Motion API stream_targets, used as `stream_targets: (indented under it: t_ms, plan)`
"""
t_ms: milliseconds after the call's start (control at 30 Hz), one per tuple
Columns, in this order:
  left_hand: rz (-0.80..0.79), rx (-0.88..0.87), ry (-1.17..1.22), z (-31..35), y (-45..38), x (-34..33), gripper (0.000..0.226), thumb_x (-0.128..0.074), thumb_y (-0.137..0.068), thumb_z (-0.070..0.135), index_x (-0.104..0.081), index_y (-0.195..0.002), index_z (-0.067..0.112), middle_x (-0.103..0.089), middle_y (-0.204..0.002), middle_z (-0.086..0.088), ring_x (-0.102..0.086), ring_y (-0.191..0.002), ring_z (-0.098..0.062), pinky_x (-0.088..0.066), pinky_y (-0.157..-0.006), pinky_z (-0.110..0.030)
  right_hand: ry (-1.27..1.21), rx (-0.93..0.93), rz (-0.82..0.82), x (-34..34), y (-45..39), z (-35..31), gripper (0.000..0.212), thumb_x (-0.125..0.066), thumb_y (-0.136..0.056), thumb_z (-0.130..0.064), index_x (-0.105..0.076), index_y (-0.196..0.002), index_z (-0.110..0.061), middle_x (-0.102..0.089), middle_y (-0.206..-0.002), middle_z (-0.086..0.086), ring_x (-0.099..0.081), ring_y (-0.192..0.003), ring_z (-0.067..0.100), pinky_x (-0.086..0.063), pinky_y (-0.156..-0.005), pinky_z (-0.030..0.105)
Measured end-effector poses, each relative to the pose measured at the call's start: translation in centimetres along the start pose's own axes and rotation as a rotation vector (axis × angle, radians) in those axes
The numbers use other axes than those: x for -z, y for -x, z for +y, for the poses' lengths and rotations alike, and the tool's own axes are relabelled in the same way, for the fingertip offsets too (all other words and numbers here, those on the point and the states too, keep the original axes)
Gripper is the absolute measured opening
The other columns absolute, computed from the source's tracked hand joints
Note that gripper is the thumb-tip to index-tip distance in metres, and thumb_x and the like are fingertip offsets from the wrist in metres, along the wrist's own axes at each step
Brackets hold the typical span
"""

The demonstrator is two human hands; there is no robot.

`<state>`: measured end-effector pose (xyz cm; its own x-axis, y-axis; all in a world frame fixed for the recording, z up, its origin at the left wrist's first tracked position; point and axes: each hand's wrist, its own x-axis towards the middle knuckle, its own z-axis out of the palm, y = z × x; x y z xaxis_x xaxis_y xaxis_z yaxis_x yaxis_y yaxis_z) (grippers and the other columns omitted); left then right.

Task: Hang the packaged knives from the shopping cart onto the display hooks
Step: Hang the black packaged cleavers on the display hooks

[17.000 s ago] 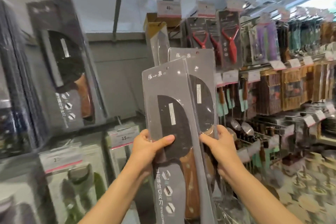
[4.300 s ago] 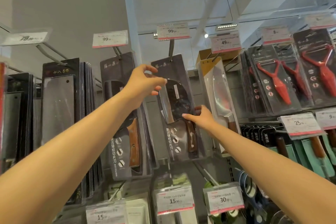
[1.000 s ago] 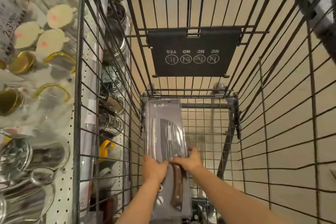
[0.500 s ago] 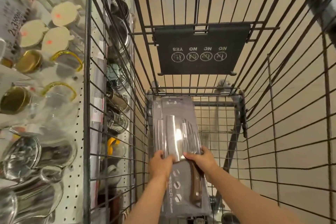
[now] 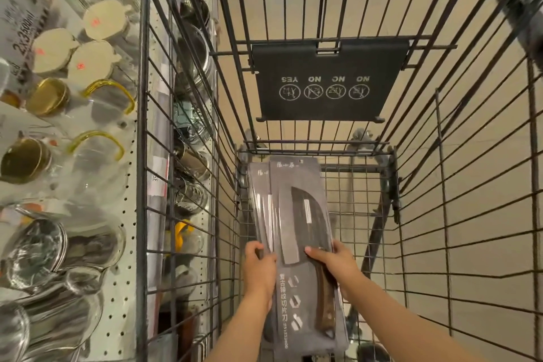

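Gripping two overlapped packaged knives (image 5: 296,214) inside the shopping cart (image 5: 411,214): left hand (image 5: 260,269) fingers curled over the rear pack's left edge, right hand (image 5: 332,261) thumb across the front pack, fingers clamped behind its right edge. Beyond, black warning placard (image 5: 329,79) on cart's end grid. Left, pegboard shelf (image 5: 123,229) with glassware (image 5: 58,244).

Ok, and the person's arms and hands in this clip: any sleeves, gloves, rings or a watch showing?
Both forearms are bare as far as the frame shows, with no sleeve edge in view. The left hand and right hand wear no gloves. No watch, wristband or ring is visible on either, though the fingers are partly hidden.
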<state>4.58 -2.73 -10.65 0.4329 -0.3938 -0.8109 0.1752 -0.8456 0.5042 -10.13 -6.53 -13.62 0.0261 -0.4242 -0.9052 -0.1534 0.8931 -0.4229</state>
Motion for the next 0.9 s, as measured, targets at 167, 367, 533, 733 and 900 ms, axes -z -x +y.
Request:
stream_targets:
  t_ms: [167, 367, 533, 733, 900]
  plan:
    - [-0.016, -0.015, -0.005, 0.4, -0.1, -0.4, 0.028, -0.055, -0.091, 0.04, -0.053, -0.104, 0.016, -0.054, -0.104, 0.001, -0.053, -0.094, -0.016, -0.043, -0.084, -0.034, -0.105, -0.045, -0.079, 0.6, 0.5, 0.0, 0.05, -0.077, -0.076, -0.01, -0.054, -0.12, -0.007, -0.069, -0.104, 0.015, -0.068, -0.091, 0.029, -0.053, -0.066, 0.033]
    - [-0.065, -0.006, 0.031, 1.2, 0.5, -0.6, 0.055, -0.052, -0.093, 0.041, -0.045, -0.134, 0.006, -0.05, -0.135, -0.006, -0.045, -0.128, -0.029, -0.036, -0.107, -0.044, -0.231, -0.032, -0.135, 1.1, 1.2, -0.3, 0.031, -0.072, -0.08, -0.003, -0.049, -0.098, -0.012, -0.064, -0.091, 0.012, -0.064, -0.08, 0.026, -0.05, -0.063, 0.032]
    - [-0.115, -0.045, 0.108, 1.7, 1.3, 0.6, 0.022, -0.056, -0.092, 0.032, -0.058, -0.104, 0.013, -0.059, -0.111, -0.001, -0.049, -0.116, -0.022, -0.035, -0.094, -0.034, -0.27, -0.002, -0.153, 1.0, 2.0, -0.5, 0.051, -0.078, -0.073, -0.005, -0.051, -0.116, -0.002, -0.069, -0.099, 0.018, -0.068, -0.084, 0.03, -0.055, -0.07, 0.038]
    - [-0.106, -0.13, 0.176, 3.2, 3.6, 1.7, 0.017, -0.066, -0.086, 0.026, -0.054, -0.093, 0.016, -0.053, -0.098, 0.006, -0.053, -0.092, -0.013, -0.042, -0.084, -0.032, -0.299, 0.064, -0.209, 1.1, 5.0, -2.1, 0.048, -0.076, -0.074, -0.003, -0.056, -0.118, -0.004, -0.072, -0.101, 0.018, -0.07, -0.085, 0.028, -0.058, -0.068, 0.034]
    - [-0.093, -0.188, 0.19, 5.0, 6.8, 2.3, 0.017, -0.065, -0.089, 0.024, -0.053, -0.077, 0.017, -0.058, -0.084, 0.004, -0.056, -0.085, -0.013, -0.044, -0.076, -0.029, -0.298, 0.114, -0.213, 1.8, 8.7, -3.8, 0.04, -0.076, -0.073, -0.003, -0.06, -0.109, -0.005, -0.071, -0.102, 0.017, -0.069, -0.088, 0.028, -0.056, -0.076, 0.036]
